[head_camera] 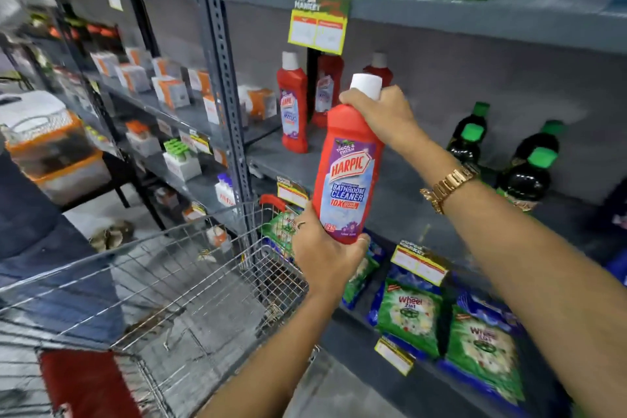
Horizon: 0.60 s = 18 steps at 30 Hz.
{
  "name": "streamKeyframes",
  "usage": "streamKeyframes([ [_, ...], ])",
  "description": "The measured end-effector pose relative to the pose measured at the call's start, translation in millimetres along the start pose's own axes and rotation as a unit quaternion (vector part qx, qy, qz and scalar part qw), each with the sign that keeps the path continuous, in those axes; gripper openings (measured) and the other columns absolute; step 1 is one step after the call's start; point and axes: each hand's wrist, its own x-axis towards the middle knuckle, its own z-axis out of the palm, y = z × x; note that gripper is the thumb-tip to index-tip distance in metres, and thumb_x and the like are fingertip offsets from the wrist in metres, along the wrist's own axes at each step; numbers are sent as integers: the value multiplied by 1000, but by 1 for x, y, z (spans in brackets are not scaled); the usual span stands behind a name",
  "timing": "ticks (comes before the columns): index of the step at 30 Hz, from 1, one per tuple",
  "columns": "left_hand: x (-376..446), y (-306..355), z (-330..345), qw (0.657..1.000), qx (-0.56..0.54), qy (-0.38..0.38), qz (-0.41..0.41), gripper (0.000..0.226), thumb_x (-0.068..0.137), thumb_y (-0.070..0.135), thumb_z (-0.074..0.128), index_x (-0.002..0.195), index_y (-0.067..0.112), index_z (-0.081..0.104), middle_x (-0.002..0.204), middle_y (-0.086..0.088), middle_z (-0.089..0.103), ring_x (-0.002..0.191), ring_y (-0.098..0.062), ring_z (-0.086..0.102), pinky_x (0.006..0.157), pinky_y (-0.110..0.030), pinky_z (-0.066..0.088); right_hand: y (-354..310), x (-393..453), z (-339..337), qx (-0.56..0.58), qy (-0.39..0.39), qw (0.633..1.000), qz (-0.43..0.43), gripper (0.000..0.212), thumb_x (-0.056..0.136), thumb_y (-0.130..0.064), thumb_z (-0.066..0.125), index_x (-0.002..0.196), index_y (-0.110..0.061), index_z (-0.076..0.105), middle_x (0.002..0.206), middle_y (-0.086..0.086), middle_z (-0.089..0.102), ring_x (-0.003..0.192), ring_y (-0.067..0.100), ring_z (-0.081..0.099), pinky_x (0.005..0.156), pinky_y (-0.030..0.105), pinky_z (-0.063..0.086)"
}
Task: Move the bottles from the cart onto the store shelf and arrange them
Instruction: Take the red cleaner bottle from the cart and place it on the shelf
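I hold a red bathroom cleaner bottle (349, 166) with a white cap upright in front of the grey middle shelf (400, 200). My left hand (322, 251) cups its base from below. My right hand (383, 112) grips its neck just under the cap. Three matching red bottles stand at the back left of that shelf: one (292, 105) nearest, a second (327, 88) behind it, a third (378, 69) partly hidden by the held bottle. The wire cart (163, 282) sits lower left, its basket showing no bottles.
Several dark bottles with green caps (532, 166) stand on the same shelf to the right. Green detergent bags (410, 316) fill the shelf below and the top shelf. A perforated steel upright (224, 78) divides this bay from the left one holding small boxes. Yellow price tags hang on shelf edges.
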Motion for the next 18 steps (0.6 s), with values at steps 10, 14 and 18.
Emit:
streamKeyframes([
  [10, 6, 5, 21, 998, -6, -63, -24, 78, 47, 38, 80, 113, 18, 44, 96, -1, 59, 84, -22, 58, 73, -38, 55, 11, 2, -20, -39, -12, 999, -13, 54, 65, -71, 54, 72, -17, 61, 90, 7, 69, 86, 26, 65, 74, 34, 50],
  [14, 29, -7, 33, 993, -46, -108, -31, 69, 52, 22, 83, 111, 20, 46, 92, 6, 57, 80, -16, 58, 71, -30, 55, 15, 17, -21, -71, -101, 992, -29, 35, 68, -56, 67, 68, -22, 59, 84, 1, 68, 79, 17, 64, 72, 31, 52],
  [18, 62, -23, 52, 986, -61, -147, -55, 66, 52, 19, 81, 109, 20, 48, 95, 2, 63, 82, -17, 61, 70, -25, 51, 21, 43, -9, -117, -168, 978, -34, 58, 39, -51, 80, 85, -18, 66, 98, 8, 73, 89, 22, 69, 83, 46, 57],
])
